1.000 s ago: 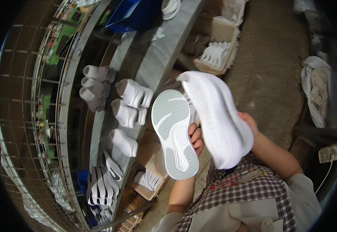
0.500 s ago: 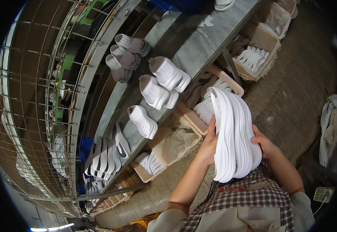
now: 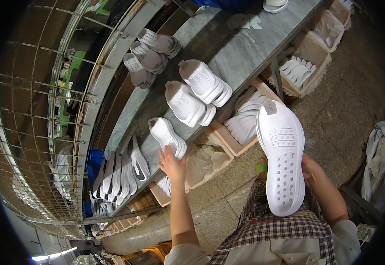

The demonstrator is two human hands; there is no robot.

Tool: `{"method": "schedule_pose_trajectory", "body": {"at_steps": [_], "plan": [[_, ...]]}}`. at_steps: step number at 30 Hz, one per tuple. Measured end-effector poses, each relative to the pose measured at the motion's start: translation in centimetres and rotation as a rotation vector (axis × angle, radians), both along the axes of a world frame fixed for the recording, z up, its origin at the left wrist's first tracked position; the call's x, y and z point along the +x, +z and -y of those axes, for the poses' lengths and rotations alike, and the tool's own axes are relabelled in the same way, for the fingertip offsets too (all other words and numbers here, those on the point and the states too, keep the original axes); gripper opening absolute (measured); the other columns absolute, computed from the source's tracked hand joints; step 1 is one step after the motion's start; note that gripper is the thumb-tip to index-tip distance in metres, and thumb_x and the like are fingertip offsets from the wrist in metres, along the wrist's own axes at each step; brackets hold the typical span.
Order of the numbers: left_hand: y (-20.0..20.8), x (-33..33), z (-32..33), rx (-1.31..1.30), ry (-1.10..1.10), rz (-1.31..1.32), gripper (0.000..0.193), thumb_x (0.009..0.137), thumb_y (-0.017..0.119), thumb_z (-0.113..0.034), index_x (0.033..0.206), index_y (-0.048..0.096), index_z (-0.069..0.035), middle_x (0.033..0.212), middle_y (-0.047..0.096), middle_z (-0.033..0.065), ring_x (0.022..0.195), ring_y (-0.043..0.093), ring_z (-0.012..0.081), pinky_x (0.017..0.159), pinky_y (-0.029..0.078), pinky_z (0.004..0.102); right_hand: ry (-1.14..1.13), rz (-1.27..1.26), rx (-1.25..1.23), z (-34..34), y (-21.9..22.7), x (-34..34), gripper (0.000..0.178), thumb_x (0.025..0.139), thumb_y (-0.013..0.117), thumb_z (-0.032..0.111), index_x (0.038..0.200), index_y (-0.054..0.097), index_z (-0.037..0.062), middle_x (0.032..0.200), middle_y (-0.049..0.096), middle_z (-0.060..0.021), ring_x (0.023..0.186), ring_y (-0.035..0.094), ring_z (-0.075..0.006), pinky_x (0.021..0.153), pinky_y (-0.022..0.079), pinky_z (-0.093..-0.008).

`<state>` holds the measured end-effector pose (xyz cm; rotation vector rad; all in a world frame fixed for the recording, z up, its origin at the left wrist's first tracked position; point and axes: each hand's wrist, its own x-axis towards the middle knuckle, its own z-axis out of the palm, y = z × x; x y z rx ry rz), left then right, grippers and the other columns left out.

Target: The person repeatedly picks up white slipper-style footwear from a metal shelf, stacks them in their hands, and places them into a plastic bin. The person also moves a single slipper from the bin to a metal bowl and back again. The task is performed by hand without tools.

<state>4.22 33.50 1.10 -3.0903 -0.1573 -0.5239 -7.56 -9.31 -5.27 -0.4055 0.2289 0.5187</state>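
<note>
My right hand (image 3: pixel 309 168) grips a stack of white shoe soles (image 3: pixel 285 154) from its right side, in front of my apron. The top sole faces up, with rows of small dimples and a grey patch at its far end. Most of the fingers are hidden behind the stack. Over at the bench edge, my left hand (image 3: pixel 173 165) lies with fingers apart on the near end of another white sole (image 3: pixel 162 132). Beyond it on the bench are two stacks of white soles (image 3: pixel 186 104), and greyish soles (image 3: pixel 146 57) lie farther back.
The grey stone-topped bench (image 3: pixel 245 44) runs diagonally away. White soles with dark insets (image 3: pixel 115 176) stand in a row at its near left. Lined bins (image 3: pixel 210 163) of soles sit below its edge. Wire mesh (image 3: pixel 38 110) rises at left; white sacking (image 3: pixel 378 154) hangs at right.
My left hand has let go of the stack and moved left to the sole on the bench. The stack, now in my right hand alone, has turned so its top face shows.
</note>
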Motion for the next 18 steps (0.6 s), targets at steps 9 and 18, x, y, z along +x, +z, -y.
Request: {"method": "schedule_pose_trajectory", "body": {"at_steps": [9,18], "plan": [[5.1,-12.7,8.0,-0.885,-0.501,0.374,0.056,0.077,0.071,-0.012,0.124,0.046,0.005,0.122,0.051,0.025,0.11,0.054,0.0355,0.092,0.048,0.0433,0.036,0.06,-0.127,-0.3,-1.6,-0.2,0.078,0.084,0.064,0.024,0.144,0.016,0.0093,0.134,0.044,-0.0143,0.115,0.052,-0.022,0.095,0.047,-0.0399],[5.3,-15.3,20.7,-0.727,-1.065,-0.267,0.037,0.063,0.082,-0.016,0.087,0.063,0.004,0.105,0.063,0.0169,0.106,0.058,0.0346,0.092,0.043,0.0433,-0.047,0.107,-0.041,-1.0,-1.5,-1.1,0.086,0.084,0.065,0.029,0.145,0.007,0.013,0.143,0.029,-0.0132,0.128,0.036,-0.0243,0.105,0.034,-0.0424]]}}
